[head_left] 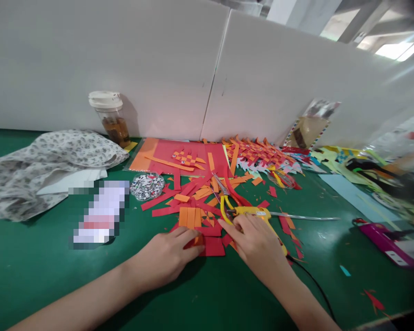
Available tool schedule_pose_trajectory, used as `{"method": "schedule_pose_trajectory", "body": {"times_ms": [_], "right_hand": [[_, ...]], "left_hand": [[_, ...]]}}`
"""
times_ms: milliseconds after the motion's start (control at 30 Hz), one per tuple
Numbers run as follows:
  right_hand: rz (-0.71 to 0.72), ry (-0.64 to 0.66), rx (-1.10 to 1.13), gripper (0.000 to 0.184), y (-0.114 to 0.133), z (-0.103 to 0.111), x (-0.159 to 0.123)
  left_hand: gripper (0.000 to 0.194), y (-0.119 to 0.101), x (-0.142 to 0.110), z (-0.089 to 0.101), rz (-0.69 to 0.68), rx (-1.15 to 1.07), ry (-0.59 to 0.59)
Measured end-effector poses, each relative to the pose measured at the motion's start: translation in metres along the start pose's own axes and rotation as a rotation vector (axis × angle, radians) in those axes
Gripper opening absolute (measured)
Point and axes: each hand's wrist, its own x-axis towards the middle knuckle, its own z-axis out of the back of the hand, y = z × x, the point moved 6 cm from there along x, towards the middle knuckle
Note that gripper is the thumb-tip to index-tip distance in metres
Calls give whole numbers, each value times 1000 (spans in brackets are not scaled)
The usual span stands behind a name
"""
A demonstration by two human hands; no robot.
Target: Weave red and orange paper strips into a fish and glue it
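My left hand [169,255] is closed, its thumb and index finger pinching an orange paper strip [198,240] over a red paper strip [214,247]. My right hand [257,239] lies over a yellow hot glue gun [253,210] with fingers curled against its body; the index finger reaches left, and part of the grip is hidden. A clear glue stick [307,217] sticks out of the gun's rear. Just beyond its nozzle are yellow-handled scissors [225,202]. Side by side above my left fingers lie short orange strips [190,217].
Red and orange paper scraps [193,186] spread mid-table. Behind them a woven paper fish [186,158] rests on a plastic-sleeved sheet [152,147]. Left stand a bag of googly eyes [147,185], a lidded cup [112,119] and patterned cloth [72,149]. A black cord [313,280] trails right, near a purple device [382,241].
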Motion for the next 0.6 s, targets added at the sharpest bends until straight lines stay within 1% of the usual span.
{"method": "schedule_pose_trajectory", "body": {"times_ms": [67,133,200,267,367,467,500,600], "right_hand": [[22,12,-55,31,6,-4,7],[26,-4,-86,27,10,-3,11],[5,-64,-50,25,9,4,11],[-67,-161,52,22,2,17,7],[-257,-338,206,14,-23,40,-4],[-550,-509,210,5,-60,57,-23],[-618,-592,202,5,-71,61,-32],[-769,-674,177,13,-102,55,-62]], "left_hand": [[32,1,-1,-2,10,-2,-4],[32,2,-2,-4,13,-5,-4],[31,3,-3,-5,16,-11,-5],[30,4,-3,-6,24,-16,-10],[30,4,-4,-7,30,-18,-22],[30,3,-5,-7,27,-17,-15],[31,2,-5,-7,25,-9,-6],[36,-1,-5,-7,2,34,30]]}}
